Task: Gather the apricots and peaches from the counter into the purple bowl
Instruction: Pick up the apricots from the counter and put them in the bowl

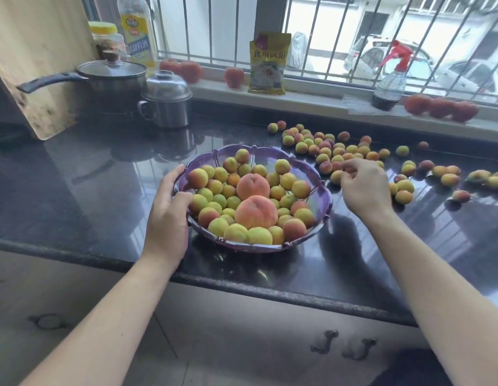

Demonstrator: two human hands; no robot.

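The purple bowl (320,207) stands on the dark counter (89,190), filled with several apricots and two peaches (255,213). My left hand (168,215) grips the bowl's left rim, thumb on the inside edge. My right hand (363,188) reaches over the counter just right of the bowl, its fingers curled round small apricots (338,176) at the near edge of a scattered pile. Several loose apricots (328,147) lie spread toward the right end of the counter.
A lidded saucepan (108,76) and a steel pot (165,101) stand at the back left beside a wooden board (33,65). On the windowsill sit tomatoes (440,107), a yellow packet (268,64), a spray bottle (390,82) and an oil bottle (136,29).
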